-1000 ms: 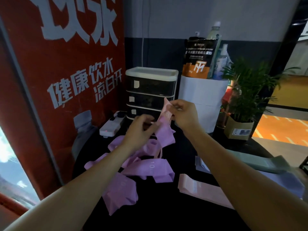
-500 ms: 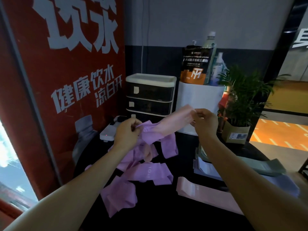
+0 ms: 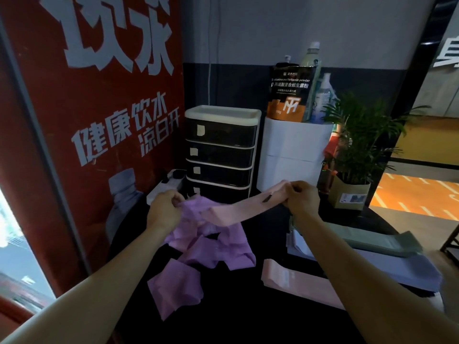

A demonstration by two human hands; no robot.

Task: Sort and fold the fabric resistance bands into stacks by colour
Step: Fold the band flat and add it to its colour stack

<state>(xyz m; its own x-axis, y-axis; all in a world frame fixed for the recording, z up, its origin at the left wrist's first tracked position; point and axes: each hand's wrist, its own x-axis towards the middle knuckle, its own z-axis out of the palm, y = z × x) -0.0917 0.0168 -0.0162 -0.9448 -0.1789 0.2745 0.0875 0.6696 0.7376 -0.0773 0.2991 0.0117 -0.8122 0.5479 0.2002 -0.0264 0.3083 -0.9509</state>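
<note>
A light pink band (image 3: 244, 209) is stretched in the air between my two hands. My right hand (image 3: 301, 198) pinches its right end above the black table (image 3: 223, 319). My left hand (image 3: 165, 208) grips the other end together with purple fabric. Below hangs and lies a tangle of purple bands (image 3: 211, 247), with one more purple piece (image 3: 175, 286) nearer me. A folded pink band (image 3: 298, 279) lies flat to the right. Behind it rest a folded grey-blue band (image 3: 397, 266) and a folded green band (image 3: 372, 240).
A black-and-white drawer unit (image 3: 221, 150) and a white cylinder (image 3: 293, 150) holding a pouch and bottles stand at the back. A potted plant (image 3: 355, 155) is at the back right, a power strip (image 3: 164, 187) at the back left. A red poster panel (image 3: 87, 120) flanks the left.
My hands have drawn farther apart, pulling the pink band out straight and level. My right hand moved right; the purple bands trail from the left end.
</note>
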